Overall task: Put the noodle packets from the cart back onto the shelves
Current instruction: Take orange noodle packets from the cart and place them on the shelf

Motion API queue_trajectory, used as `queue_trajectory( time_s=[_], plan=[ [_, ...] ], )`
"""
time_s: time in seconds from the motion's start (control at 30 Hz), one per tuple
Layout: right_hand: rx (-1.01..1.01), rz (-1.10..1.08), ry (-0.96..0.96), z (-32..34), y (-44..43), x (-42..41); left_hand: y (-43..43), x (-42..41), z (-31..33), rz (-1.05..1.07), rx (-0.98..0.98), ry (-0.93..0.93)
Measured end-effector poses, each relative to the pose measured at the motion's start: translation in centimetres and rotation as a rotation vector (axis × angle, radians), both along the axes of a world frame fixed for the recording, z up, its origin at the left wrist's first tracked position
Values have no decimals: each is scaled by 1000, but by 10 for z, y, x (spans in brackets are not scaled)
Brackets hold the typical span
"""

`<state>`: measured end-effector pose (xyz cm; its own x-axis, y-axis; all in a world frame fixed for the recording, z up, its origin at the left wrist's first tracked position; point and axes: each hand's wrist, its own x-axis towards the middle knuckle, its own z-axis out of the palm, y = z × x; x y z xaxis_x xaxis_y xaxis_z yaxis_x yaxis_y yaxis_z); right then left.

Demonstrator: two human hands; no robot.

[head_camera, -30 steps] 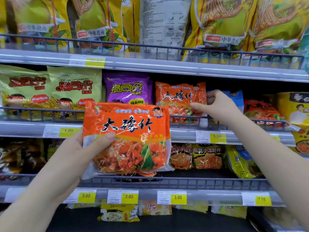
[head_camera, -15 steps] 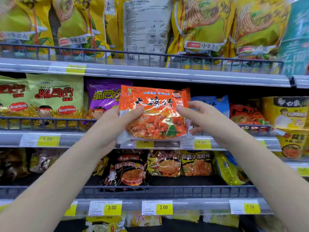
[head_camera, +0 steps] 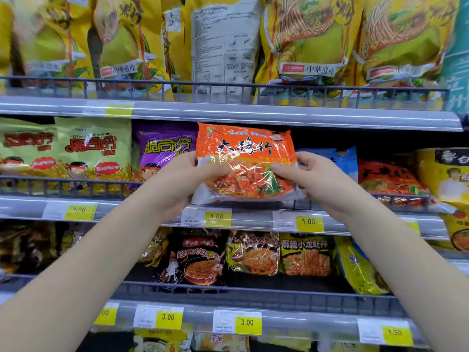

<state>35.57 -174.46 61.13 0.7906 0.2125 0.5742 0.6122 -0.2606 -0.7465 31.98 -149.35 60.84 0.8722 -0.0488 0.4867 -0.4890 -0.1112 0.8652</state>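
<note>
Pinching crinkly glossy orange packet [head_camera: 245, 151]

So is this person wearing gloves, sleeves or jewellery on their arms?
No. The left hand and right hand are bare: no gloves, rings or watch show. Both forearms are uncovered as far as the frame reaches, with no sleeve in view.

Grey metal shelves [head_camera: 253, 115] fill the whole view: three tiers one above another, with a fourth just showing at the bottom. Each tier has a low dark wire rail [head_camera: 279, 90] along its front. Below the rail runs a glossy strip carrying yellow price labels [head_camera: 217, 216]. Light streaks white along those strips, and the recesses behind are dark. A teal surface [head_camera: 456, 59] edges the upper right.
</note>
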Motion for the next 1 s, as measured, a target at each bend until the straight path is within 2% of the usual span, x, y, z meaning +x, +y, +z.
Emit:
queue_trajectory(
  time_s=[0.13, 0.27, 0.53, 0.7, 1.0],
  plan=[
    [7, -13, 13, 9, -1, 5, 4, 0, 7, 56, 67, -51],
    [15, -57, -54, 18, 1, 8, 4, 15, 17, 178, 117, -129],
    [-63, -211, -170, 27, -1, 28, -9, 42, 27, 307, 209, -208],
    [-136, -308, -174, 25, -4, 37, -15, 47, 28, 403, 284, -271],
    [-275, -331, -188, 19, -12, 35, -5, 55, 17, 348, 342, -279]
  ],
)
